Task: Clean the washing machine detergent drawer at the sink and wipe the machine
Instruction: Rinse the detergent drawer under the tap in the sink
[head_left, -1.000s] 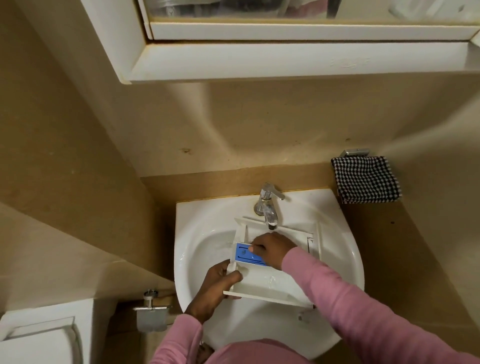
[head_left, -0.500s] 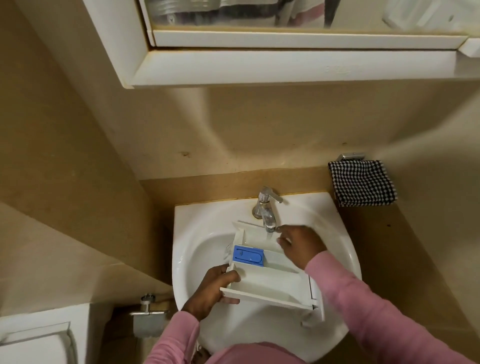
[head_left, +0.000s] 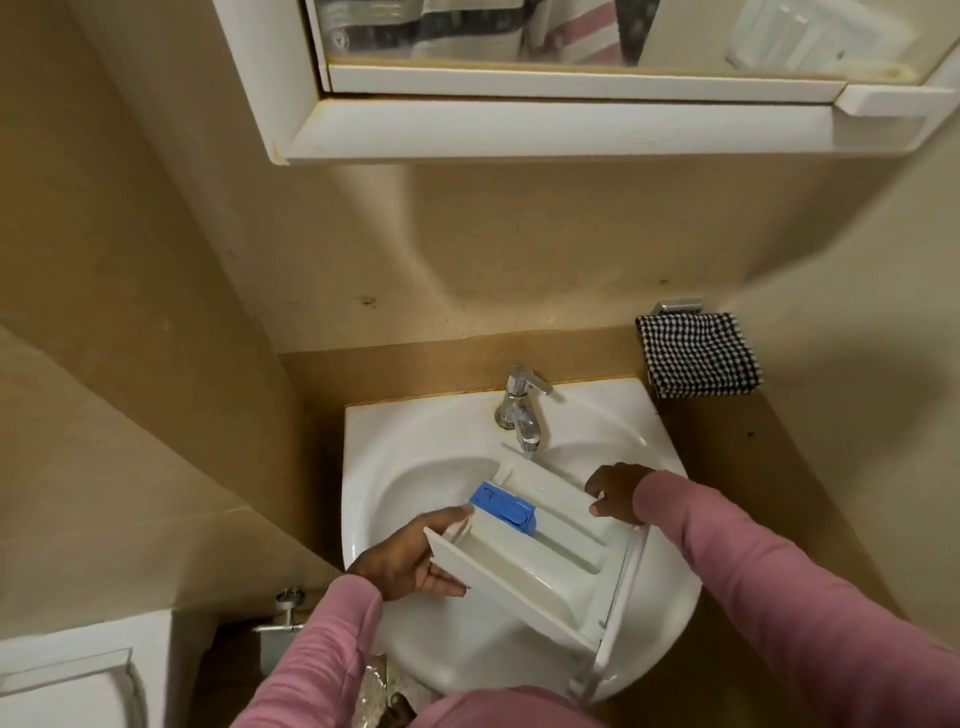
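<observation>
- left hand (head_left: 410, 558) grips the white plastic detergent drawer (head_left: 530, 566), near-left corner
- right hand (head_left: 615, 493) clutches its far-right edge
- drawer's tilted between both grips, over the white ceramic sink (head_left: 395, 441)

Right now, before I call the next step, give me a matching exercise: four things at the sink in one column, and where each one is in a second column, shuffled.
Things:
1. detergent drawer
2. blue insert
3. checked cloth
4. tap

Places:
a. hangs on the wall to the right of the sink
b. stands on the sink's back rim
c. gripped by the left hand and the right hand over the basin
d. sits inside the detergent drawer, near the left hand

Pairs: 1-c; 2-d; 3-a; 4-b
</observation>
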